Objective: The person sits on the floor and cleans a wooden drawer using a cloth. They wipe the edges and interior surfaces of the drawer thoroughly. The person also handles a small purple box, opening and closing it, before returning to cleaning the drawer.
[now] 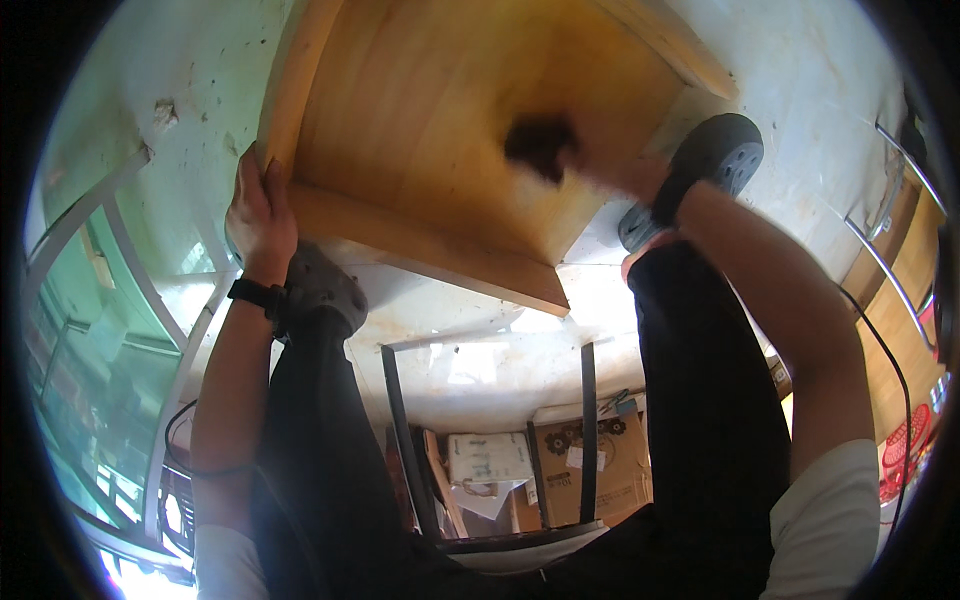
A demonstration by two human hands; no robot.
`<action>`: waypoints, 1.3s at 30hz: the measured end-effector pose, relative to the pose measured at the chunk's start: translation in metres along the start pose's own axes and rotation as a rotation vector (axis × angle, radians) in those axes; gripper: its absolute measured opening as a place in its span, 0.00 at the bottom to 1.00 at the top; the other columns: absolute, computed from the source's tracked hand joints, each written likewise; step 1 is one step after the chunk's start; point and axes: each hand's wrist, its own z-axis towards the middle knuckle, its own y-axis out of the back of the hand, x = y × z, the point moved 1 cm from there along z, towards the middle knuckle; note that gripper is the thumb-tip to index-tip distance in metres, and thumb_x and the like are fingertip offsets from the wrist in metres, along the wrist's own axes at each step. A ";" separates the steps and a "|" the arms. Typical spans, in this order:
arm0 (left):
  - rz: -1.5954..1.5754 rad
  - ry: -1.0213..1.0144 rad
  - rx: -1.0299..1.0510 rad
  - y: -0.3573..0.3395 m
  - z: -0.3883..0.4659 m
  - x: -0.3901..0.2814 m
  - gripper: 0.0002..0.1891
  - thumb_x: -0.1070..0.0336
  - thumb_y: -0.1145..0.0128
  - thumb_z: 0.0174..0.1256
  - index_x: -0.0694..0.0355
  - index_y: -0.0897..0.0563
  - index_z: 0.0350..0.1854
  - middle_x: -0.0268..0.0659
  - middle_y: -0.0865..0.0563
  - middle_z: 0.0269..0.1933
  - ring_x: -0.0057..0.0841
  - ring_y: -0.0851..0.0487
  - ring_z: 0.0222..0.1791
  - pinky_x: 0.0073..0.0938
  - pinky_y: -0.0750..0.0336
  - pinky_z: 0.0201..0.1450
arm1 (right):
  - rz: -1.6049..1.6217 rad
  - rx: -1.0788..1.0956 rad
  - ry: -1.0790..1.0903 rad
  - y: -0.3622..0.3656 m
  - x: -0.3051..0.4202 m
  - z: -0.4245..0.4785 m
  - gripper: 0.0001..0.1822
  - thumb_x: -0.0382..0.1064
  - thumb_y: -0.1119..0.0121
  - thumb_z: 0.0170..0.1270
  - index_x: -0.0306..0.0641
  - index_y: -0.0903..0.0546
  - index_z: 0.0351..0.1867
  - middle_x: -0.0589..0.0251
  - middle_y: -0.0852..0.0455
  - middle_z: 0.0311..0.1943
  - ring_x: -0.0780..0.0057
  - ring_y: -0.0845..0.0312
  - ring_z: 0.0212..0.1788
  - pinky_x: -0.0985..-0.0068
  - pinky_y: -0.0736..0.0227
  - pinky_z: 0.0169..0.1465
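Observation:
A wooden panel [420, 120] with raised wooden edge boards [435, 244] lies tilted before me, its hollow side facing up. My left hand [262, 210] grips the left edge board [289, 82], thumb on the inner side and fingers outside. Over the panel's right part, my right hand [611, 172] is blurred by motion. In it is a small dark object [538, 144], too smeared to name, against or just above the wood. Whether it touches the surface, I cannot tell.
My feet in grey clogs [326, 289] flank the panel on a pale, stained floor [795, 150]. Glass-topped furniture [97, 360] stands left. Metal chair tubing [889, 270] and red baskets [907, 446] are right. Below are dark stool legs [589, 427] and a cardboard box [622, 465]. A black cable [892, 360] hangs beside my right arm.

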 end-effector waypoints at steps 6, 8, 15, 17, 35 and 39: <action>0.028 0.066 0.035 0.004 -0.001 -0.001 0.17 0.58 0.52 0.75 0.62 0.27 0.59 0.51 0.16 0.51 0.55 0.17 0.44 0.48 0.20 0.43 | -0.523 -0.208 -0.197 0.115 0.064 0.040 0.19 0.44 0.52 0.68 0.33 0.25 0.52 0.42 0.15 0.40 0.49 0.18 0.41 0.58 0.24 0.48; 0.021 0.057 0.022 0.004 -0.002 0.000 0.17 0.58 0.52 0.75 0.61 0.26 0.59 0.51 0.16 0.51 0.55 0.17 0.43 0.48 0.20 0.42 | -0.536 -0.114 -0.240 0.099 0.073 0.048 0.18 0.45 0.51 0.68 0.34 0.26 0.52 0.42 0.15 0.38 0.49 0.18 0.40 0.57 0.24 0.47; 0.024 0.020 -0.011 0.003 -0.002 -0.002 0.17 0.59 0.51 0.74 0.60 0.26 0.59 0.51 0.16 0.50 0.55 0.16 0.42 0.48 0.20 0.42 | -0.100 0.380 -0.010 -0.055 0.104 0.014 0.17 0.42 0.47 0.65 0.43 0.29 0.54 0.43 0.14 0.36 0.46 0.16 0.39 0.54 0.22 0.45; 0.010 0.010 -0.014 0.003 0.000 -0.006 0.17 0.59 0.51 0.74 0.60 0.26 0.59 0.51 0.16 0.50 0.54 0.16 0.43 0.47 0.20 0.42 | -0.027 0.413 0.056 -0.067 0.110 0.002 0.19 0.40 0.49 0.64 0.42 0.25 0.56 0.43 0.15 0.42 0.45 0.18 0.45 0.55 0.24 0.50; 0.004 0.005 -0.008 0.006 -0.001 -0.005 0.16 0.59 0.49 0.72 0.60 0.24 0.57 0.51 0.15 0.47 0.53 0.15 0.39 0.47 0.20 0.39 | -0.269 -0.177 0.039 -0.028 0.112 0.102 0.27 0.40 0.49 0.65 0.44 0.32 0.67 0.47 0.14 0.33 0.49 0.16 0.37 0.54 0.22 0.41; -0.004 -0.003 -0.010 0.006 0.000 -0.007 0.16 0.60 0.49 0.72 0.60 0.25 0.58 0.51 0.15 0.47 0.53 0.15 0.39 0.47 0.21 0.39 | -0.088 0.239 0.152 -0.067 0.138 0.066 0.26 0.40 0.50 0.66 0.48 0.29 0.66 0.46 0.16 0.40 0.51 0.18 0.44 0.57 0.23 0.46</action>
